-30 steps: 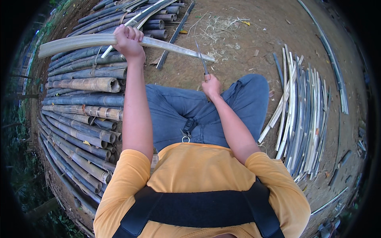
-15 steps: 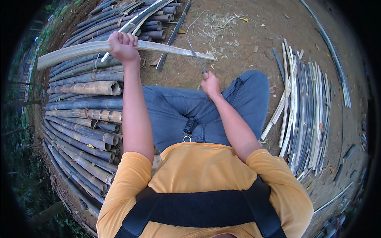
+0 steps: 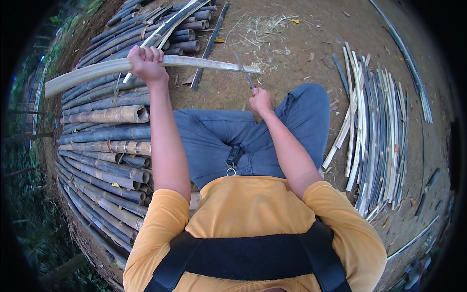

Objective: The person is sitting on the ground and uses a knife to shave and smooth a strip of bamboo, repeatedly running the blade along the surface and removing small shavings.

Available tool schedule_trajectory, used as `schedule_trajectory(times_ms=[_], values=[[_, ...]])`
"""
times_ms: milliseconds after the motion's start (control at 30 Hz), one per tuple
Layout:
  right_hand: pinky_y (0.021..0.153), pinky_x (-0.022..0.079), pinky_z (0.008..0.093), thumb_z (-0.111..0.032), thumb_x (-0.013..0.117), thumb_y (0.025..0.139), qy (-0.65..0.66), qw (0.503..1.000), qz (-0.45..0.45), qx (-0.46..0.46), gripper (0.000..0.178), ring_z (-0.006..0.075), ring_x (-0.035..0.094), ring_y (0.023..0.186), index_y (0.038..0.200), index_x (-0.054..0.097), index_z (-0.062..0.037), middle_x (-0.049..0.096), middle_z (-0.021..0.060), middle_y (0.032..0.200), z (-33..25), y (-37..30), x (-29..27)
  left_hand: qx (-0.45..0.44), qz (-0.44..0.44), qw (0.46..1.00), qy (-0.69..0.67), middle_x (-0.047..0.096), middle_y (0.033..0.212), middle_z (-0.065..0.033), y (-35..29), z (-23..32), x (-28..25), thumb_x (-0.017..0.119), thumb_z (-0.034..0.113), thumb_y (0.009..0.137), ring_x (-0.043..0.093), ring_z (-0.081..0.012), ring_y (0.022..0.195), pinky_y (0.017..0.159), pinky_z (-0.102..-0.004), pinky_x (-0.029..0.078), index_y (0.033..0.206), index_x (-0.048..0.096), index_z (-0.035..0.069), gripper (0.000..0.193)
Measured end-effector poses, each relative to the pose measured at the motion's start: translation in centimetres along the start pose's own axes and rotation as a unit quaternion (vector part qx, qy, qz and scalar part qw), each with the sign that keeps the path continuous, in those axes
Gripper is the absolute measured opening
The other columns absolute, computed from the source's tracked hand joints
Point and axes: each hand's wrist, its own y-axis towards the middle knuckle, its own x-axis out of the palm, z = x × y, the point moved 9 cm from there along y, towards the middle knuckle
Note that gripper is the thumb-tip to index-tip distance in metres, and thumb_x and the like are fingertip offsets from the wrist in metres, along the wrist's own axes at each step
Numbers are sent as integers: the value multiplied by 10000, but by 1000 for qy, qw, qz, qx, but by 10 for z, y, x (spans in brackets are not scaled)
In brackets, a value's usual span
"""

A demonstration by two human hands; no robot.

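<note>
My left hand is wrapped round a long, pale split bamboo strip, which reaches past the fist on both sides. Its wide end points to the far left, and its thin end lies out over the ground in front of me. In my right hand is the handle of a knife with a long narrow blade. The blade points forward and crosses the strip near its thin end; whether the edge touches the strip, I cannot tell.
Stacked bamboo poles fill the left side. On the right lies a pile of split strips. Thin shavings are scattered ahead on the brown dirt, and longer strips lie at the far right. A dark slat rests ahead.
Both hands stay closed on the strip and the knife. The blade tip sits slightly further right along the strip, and the whole view has shifted a little.
</note>
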Motion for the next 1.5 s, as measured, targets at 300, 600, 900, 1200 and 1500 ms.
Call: schedule_trajectory(times_ms=[300, 600, 900, 1200, 1500], values=[[956, 507, 482, -331, 504, 1013, -100, 995, -19, -4, 339, 371, 626, 1164, 1162, 665, -74, 671, 200, 1203, -39, -2, -28, -23, 35, 999, 11, 243, 508, 20, 8, -5, -27, 428, 250, 964, 254, -116, 446, 494, -314, 282, 668, 300, 160, 335], [963, 511, 476, -312, 517, 1001, -108, 993, -38, -24, 332, 365, 634, 1159, 1201, 662, -91, 679, 190, 1201, -43, 10, -30, -27, 40, 999, 16, 237, 509, 23, 12, -7, -33, 432, 254, 952, 248, -122, 445, 502, -316, 276, 655, 287, 162, 343], [987, 504, 469, -328, 524, 996, -120, 991, -52, 21, 344, 358, 616, 1196, 1209, 673, -104, 656, 192, 1257, -29, 22, -31, -32, 3, 999, 7, 241, 511, 19, 11, -7, -24, 434, 252, 947, 253, -123, 445, 499, -318, 275, 658, 289, 161, 335], [985, 502, 463, -349, 514, 1000, -125, 990, -31, 49, 384, 348, 608, 1212, 1245, 635, -80, 649, 184, 1265, -10, 39, -17, -27, -6, 1000, 3, 240, 526, 14, 5, -3, -17, 394, 245, 973, 258, -122, 445, 469, -317, 292, 639, 304, 140, 361], [961, 491, 504, -319, 526, 984, -93, 994, 30, 47, 378, 429, 621, 1127, 1173, 656, -19, 658, 288, 1154, 9, 49, -8, -14, -12, 1000, 3, 244, 519, 21, 0, 1, -14, 428, 240, 955, 263, -115, 454, 491, -313, 300, 657, 309, 154, 332]])
